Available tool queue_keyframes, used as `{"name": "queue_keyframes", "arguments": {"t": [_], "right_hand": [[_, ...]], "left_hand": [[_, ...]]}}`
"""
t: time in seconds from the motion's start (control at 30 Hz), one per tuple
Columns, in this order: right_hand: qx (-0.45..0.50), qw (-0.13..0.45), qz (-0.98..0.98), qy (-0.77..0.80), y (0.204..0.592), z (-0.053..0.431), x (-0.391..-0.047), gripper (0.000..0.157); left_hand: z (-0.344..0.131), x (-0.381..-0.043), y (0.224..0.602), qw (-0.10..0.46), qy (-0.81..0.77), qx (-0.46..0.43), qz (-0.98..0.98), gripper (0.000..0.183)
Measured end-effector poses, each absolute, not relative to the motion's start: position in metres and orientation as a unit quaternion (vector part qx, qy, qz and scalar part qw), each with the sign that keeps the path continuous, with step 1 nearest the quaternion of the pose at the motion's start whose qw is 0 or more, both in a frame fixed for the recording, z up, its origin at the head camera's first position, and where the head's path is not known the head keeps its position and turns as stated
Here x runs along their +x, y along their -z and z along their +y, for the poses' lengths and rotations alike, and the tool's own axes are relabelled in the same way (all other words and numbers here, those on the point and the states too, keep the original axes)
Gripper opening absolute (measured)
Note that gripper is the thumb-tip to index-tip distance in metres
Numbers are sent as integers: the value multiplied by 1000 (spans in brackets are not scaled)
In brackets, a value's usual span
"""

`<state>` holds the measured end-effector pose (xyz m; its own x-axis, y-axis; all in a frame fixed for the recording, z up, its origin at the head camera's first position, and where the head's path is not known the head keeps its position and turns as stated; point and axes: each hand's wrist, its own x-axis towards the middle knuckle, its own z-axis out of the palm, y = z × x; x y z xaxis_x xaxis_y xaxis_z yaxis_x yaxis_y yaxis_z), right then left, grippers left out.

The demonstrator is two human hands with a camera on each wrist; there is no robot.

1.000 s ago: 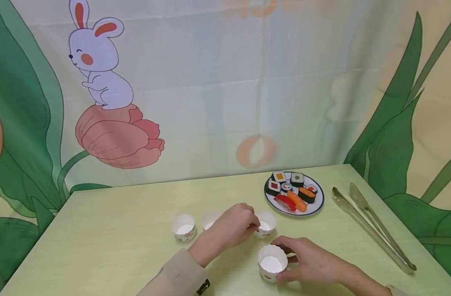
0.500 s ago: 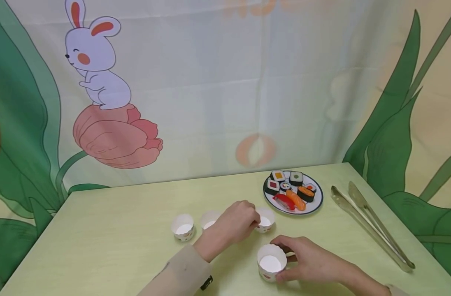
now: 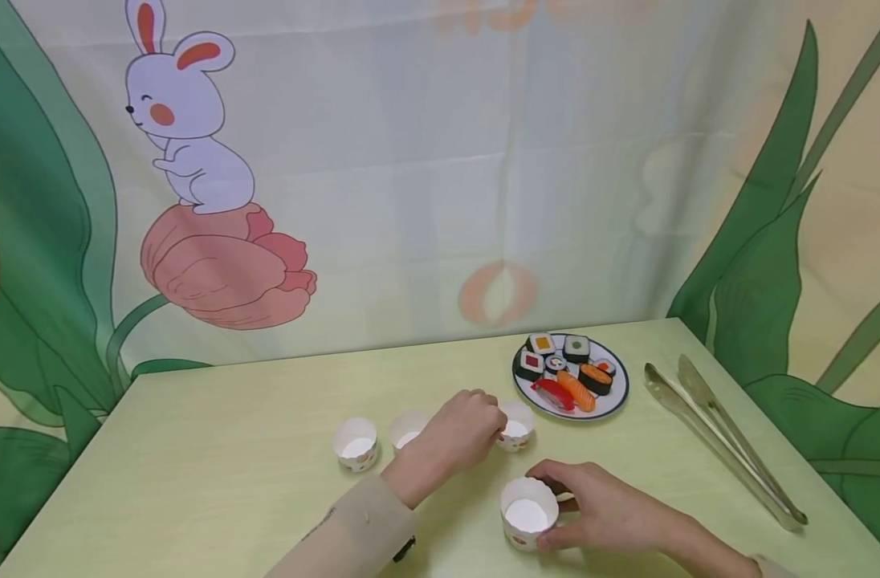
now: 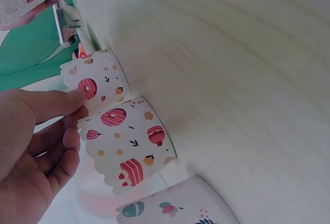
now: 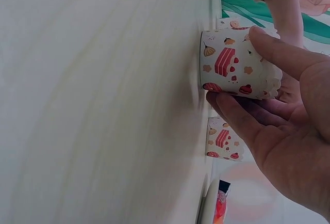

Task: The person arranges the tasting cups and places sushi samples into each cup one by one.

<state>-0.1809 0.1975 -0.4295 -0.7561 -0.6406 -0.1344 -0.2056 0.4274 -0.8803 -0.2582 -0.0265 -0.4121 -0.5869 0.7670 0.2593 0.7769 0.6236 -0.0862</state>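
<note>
In the head view, the right hand (image 3: 606,510) holds the front paper baking cup (image 3: 529,514) between thumb and curved fingers, while the left hand (image 3: 454,433) pinches the right-end cup (image 3: 516,429) behind, its wrist hiding part of the row; a sushi plate (image 3: 615,395) and metal tongs (image 3: 728,456) lie farther right. In the left wrist view, two patterned cups (image 4: 129,136) stand in line beside the pinched one. In the right wrist view, the plate's edge shows past the held cup.

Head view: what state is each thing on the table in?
Plate: flat, holding sushi.
Tongs: lying down, arms spread.
Cup nearest plate: upright, rim pinched by left hand.
Front cup: upright, empty, gripped by right hand.
Leftmost cup: upright, empty, untouched.
Cup beside it: upright, partly hidden by left hand.
</note>
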Motion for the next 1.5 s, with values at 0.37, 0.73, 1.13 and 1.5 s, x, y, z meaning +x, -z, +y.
{"name": "queue_keyframes", "arguments": {"t": [0.37,0.73,1.13,1.5], "right_hand": [[-264,234,814,462,429,195,-181,57],[-253,243,817,458,428,194,-181,59],[-262,236,816,459,429,194,-182,58],[-256,246,813,463,430,194,-183,59]], "left_hand": [[-27,-260,413,140,18,-427,-893,12],[-28,-255,409,146,9,-428,-892,4],[-37,-242,399,147,37,-448,-881,4],[-50,-214,386,128,85,-464,-872,17]]}}
